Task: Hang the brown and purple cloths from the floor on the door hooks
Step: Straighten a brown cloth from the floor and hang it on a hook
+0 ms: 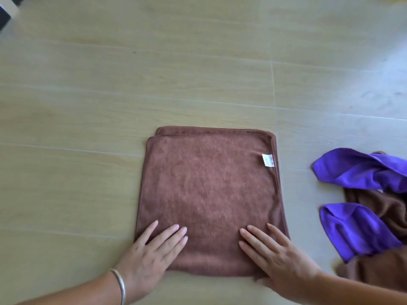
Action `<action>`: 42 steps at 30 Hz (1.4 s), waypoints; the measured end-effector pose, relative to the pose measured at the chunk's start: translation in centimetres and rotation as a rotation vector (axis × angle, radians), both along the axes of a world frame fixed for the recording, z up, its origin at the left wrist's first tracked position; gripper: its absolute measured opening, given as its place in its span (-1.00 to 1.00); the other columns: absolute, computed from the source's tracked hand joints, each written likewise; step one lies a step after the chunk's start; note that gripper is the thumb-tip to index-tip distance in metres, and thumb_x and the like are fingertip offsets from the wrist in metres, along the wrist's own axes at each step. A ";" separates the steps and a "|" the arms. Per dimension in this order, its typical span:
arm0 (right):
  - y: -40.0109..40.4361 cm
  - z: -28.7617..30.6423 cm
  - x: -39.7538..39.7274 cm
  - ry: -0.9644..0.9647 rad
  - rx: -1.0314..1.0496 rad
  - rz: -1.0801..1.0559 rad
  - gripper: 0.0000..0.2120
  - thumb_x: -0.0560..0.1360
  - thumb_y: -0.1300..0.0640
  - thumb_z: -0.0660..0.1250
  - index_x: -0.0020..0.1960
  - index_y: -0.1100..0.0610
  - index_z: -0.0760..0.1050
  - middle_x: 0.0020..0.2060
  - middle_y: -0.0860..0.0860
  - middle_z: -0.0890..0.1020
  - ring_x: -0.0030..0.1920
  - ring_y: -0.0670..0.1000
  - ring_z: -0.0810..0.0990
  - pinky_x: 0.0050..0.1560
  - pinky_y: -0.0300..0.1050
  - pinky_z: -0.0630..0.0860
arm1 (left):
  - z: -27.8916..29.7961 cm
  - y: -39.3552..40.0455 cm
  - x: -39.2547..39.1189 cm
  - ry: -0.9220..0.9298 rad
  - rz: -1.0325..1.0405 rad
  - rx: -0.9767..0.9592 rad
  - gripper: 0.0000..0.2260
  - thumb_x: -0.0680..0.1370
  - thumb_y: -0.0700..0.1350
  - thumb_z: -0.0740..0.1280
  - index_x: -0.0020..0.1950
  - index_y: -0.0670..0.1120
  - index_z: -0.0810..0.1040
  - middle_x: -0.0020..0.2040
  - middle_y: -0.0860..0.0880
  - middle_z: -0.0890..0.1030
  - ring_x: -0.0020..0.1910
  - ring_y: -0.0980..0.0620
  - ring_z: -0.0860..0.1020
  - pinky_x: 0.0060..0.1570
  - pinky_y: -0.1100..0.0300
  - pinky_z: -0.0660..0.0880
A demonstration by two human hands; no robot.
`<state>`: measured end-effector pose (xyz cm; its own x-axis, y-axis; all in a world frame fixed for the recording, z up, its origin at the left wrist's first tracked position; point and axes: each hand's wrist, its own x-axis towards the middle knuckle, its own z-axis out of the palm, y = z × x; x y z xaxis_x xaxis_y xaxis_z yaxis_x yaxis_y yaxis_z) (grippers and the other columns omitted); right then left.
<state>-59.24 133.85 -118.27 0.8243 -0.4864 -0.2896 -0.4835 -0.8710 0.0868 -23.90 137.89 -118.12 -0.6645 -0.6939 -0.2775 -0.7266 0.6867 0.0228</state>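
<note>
Nearest the camera, at the bottom of the frame, the left hand [152, 252] and right hand [273, 254] lie flat, fingers straight, pressing the near edge of a folded brown cloth [207, 194] on the floor [88, 106]. Neither grip has closed on anything; both only press. A white label [268, 160] shows at the cloth's upper right corner. At the right edge of the frame a heap of purple cloths [352, 172] and crumpled brown cloth [378, 205] lies well apart from the folded one. No door hooks are in view. The likely risk: lifting the smooth folded square by one edge would let the layers slide open, and a thick fold may sit poorly on a hook.
</note>
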 end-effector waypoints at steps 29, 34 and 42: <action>-2.1 45.1 2.8 0.074 0.194 -0.489 -0.59 0.55 -0.01 0.21 0.39 -0.13 0.32 0.42 -0.13 0.32 0.51 -0.03 0.09 0.47 -0.06 0.02 | 44.7 -3.5 2.2 -0.249 0.656 0.201 -0.76 0.59 0.15 0.18 0.10 0.10 0.55 0.04 0.07 0.60 0.04 0.00 0.60 -0.15 0.18 0.42; -3.8 59.6 3.2 0.091 0.241 -0.393 -0.63 0.56 -0.03 0.18 0.36 -0.10 0.36 0.34 -0.15 0.38 0.49 -0.06 0.14 0.43 -0.13 0.10 | 60.1 -5.5 3.1 -0.329 0.497 0.210 -0.74 0.65 0.07 0.10 0.10 0.03 0.55 0.07 0.02 0.62 0.06 -0.04 0.59 -0.20 0.17 0.36; -8.2 82.6 6.0 -0.067 0.189 -0.422 -0.61 0.61 -0.20 0.04 0.31 -0.11 0.47 0.29 -0.21 0.48 0.47 -0.12 0.20 0.42 -0.22 0.10 | 85.0 -9.8 5.4 -0.341 0.496 0.118 -0.75 0.66 0.02 0.10 0.09 -0.02 0.55 0.06 -0.07 0.62 0.05 -0.11 0.59 -0.17 0.16 0.35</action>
